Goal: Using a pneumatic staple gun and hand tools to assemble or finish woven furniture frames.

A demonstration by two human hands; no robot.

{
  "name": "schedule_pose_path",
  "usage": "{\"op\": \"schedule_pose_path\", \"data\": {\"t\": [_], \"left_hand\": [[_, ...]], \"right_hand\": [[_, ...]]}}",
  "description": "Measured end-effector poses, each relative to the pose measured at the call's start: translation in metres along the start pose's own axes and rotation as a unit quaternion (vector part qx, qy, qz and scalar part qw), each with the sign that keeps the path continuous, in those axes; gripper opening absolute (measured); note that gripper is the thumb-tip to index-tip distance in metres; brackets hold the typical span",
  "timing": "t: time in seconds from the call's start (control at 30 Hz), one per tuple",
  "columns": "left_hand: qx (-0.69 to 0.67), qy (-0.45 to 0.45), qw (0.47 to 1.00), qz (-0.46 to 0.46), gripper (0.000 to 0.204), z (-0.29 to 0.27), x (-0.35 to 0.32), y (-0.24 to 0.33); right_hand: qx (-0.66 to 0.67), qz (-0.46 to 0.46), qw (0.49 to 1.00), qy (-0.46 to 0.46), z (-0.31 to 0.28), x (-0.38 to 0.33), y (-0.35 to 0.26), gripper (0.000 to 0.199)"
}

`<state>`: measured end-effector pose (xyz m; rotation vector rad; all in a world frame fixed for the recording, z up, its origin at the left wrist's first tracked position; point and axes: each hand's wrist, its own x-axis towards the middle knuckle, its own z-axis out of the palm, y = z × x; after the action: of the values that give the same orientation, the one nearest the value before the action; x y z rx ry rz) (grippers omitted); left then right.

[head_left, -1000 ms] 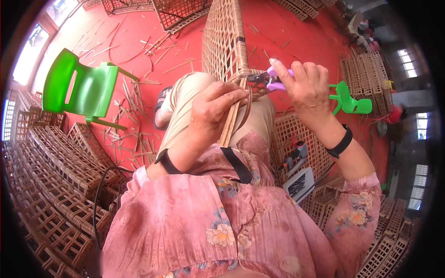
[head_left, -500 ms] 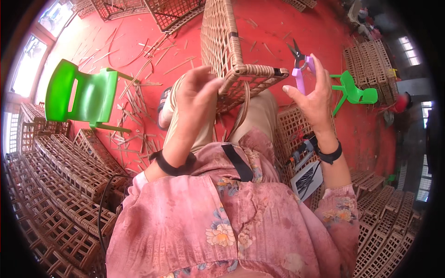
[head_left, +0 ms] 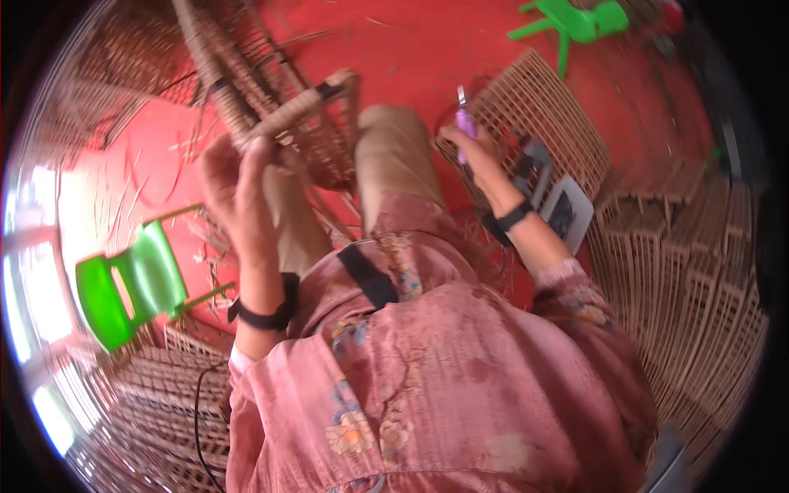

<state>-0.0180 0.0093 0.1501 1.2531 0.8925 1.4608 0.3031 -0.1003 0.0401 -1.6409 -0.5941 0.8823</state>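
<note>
A tan woven basket (head_left: 308, 108) with dark bands on its rim leans against my knees. My left hand (head_left: 238, 193) is at its near corner, the thumb on one side and the fingers on the other; blur softens the exact contact. To the right, above my right thigh, my right hand (head_left: 481, 156) is closed around a pair of purple-handled snips (head_left: 466, 123). Their metal tip points up, away from the basket. The blades look closed together, though they are blurred.
A flat woven panel (head_left: 567, 111) stands by my right knee, with a pale tray (head_left: 567, 215) beside it. Green plastic chairs stand at left (head_left: 152, 271) and far right (head_left: 579, 23). Stacked baskets (head_left: 682, 255) line both sides; cane scraps litter the red floor.
The view has swung to the right. My right hand has lowered toward my right knee with the snips, whose open blades now look closed. My left hand stays at the basket's corner.
</note>
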Motion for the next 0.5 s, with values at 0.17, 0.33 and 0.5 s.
{"op": "schedule_pose_path", "data": {"t": [0.17,0.33,0.5], "left_hand": [[0.063,-0.026,0.998,0.018,0.037,-0.002,-0.002,0.001],[0.094,-0.064,0.993,-0.018,0.038,-0.032,0.003,0.009],[0.041,-0.067,0.996,-0.048,0.05,-0.044,0.002,0.022]], "right_hand": [[-0.029,0.079,0.989,0.121,-0.04,0.001,0.115,0.028],[-0.058,0.13,0.982,0.124,-0.059,0.012,0.152,0.033],[0.024,0.132,0.976,0.172,-0.092,0.073,0.192,0.055]]}}
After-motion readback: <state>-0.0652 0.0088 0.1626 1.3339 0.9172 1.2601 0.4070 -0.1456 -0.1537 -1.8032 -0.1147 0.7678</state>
